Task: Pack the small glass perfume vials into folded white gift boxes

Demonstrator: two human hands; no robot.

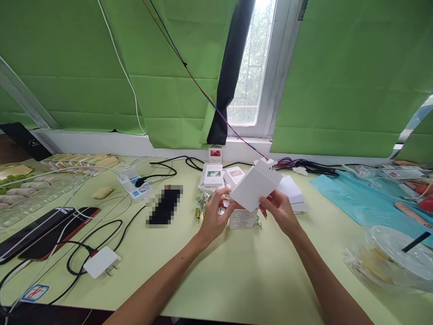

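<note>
Green blinds (352, 76) are hanging behind a pale table (216, 280), left hand (215, 216) and right hand (278, 211) are pinching a tilted white box (252, 188), printed cartons (213, 175) are sitting beyond.

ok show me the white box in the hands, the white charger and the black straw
White box (251, 188): head view, broad flat side
White charger (101, 262): head view, casing
Black straw (416, 242): head view, mid-length
</note>
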